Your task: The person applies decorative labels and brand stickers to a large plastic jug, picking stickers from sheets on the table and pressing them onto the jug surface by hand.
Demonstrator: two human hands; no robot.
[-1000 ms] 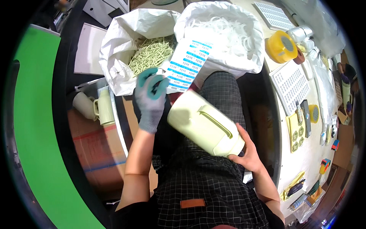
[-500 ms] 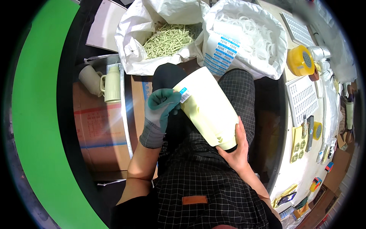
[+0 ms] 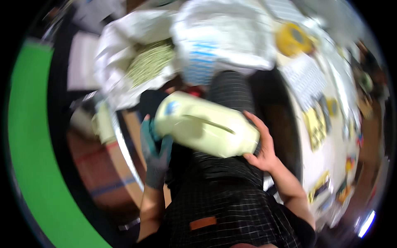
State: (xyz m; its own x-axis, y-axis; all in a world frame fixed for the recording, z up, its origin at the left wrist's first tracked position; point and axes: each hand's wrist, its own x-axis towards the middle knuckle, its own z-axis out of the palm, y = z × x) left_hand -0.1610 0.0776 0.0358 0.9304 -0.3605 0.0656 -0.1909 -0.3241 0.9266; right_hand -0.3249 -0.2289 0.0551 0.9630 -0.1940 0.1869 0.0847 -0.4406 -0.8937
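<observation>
A pale yellow-green jug [image 3: 206,138] lies aslant across my lap, its long handle facing up. A blue-and-white sticker [image 3: 170,108] shows near its wide left end. My right hand [image 3: 262,146], bare, is wrapped round the narrower right end, thumb at the near side. My left hand [image 3: 156,151], in a grey and teal glove, cups the wide end from the left. Part of its fingers is hidden behind the jug, and motion blurs the view.
Ahead, one white sack [image 3: 109,62] holds thin pale-green pieces; another sack [image 3: 264,53] holds whitish parts, with a blue-and-white label sheet [image 3: 200,60]. More jugs [image 3: 105,124] rest in a carton at left. The right-hand bench carries yellow tape [image 3: 291,39] and sticker sheets [image 3: 305,78].
The jug has turned nearer to level and its handle has come into view. My left hand has gone from pinching at the sticker to the jug's wide end. The whole view has shifted.
</observation>
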